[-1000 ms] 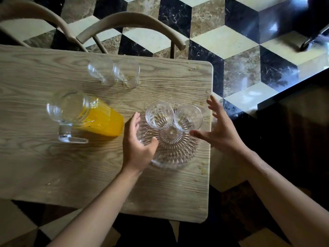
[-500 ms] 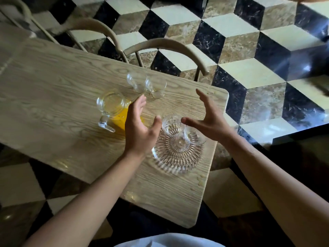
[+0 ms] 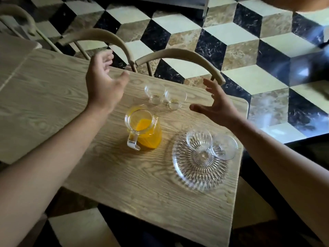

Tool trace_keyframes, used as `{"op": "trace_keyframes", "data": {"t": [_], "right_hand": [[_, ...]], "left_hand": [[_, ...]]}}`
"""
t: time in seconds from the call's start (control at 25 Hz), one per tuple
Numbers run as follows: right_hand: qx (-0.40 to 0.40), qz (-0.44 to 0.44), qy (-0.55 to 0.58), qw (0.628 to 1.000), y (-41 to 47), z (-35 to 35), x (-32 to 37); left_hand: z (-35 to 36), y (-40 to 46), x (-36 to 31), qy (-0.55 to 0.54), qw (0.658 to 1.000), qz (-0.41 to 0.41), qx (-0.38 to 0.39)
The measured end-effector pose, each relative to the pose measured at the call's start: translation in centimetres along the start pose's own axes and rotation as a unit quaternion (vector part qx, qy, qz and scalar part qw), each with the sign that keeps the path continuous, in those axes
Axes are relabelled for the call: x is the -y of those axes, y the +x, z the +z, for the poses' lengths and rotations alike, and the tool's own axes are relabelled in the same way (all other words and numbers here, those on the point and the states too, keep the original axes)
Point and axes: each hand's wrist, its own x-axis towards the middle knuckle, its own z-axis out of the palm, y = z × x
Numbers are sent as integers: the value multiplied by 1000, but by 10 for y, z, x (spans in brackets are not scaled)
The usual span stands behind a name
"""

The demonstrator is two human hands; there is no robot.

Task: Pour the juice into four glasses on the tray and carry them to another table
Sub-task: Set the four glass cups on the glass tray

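Observation:
A glass jug of orange juice (image 3: 145,131) stands upright in the middle of the wooden table (image 3: 53,97), handle toward me. Right of it lies a round ribbed glass tray (image 3: 194,172) with two empty glasses on its far side, one (image 3: 198,141) and another (image 3: 224,146). Two more empty glasses (image 3: 154,93) (image 3: 175,99) stand on the table beyond the jug. My left hand (image 3: 102,87) hovers open above the table, left of those two glasses. My right hand (image 3: 216,106) hovers open to their right. Neither hand touches anything.
Two curved wooden chair backs (image 3: 179,58) (image 3: 96,35) stand against the table's far edge. The table's right edge (image 3: 238,175) runs close to the tray. Around it is a floor of black, cream and brown tiles (image 3: 231,32).
Both hands rose from beside the tray and moved away from me, toward the two glasses on the table. The camera view shifted, so the jug and tray sit nearer me.

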Motion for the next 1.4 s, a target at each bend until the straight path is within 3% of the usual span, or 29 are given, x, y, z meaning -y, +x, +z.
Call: {"op": "trace_keyframes", "data": {"t": [0.24, 0.4, 0.6, 0.8, 1.4], "right_hand": [[17, 85, -68, 994, 23, 27, -46], [41, 104, -114, 987, 35, 42, -78], [59, 100, -140, 983, 57, 58, -102], [29, 105, -59, 992, 72, 74, -104], [-1, 57, -23, 998, 81, 82, -84]], "left_hand": [[20, 39, 117, 12, 978, -108, 177], [68, 28, 172, 18, 951, -115, 285], [117, 29, 200, 15, 957, -84, 277], [141, 28, 201, -64, 957, -75, 274], [141, 29, 164, -132, 952, -63, 269]]}}
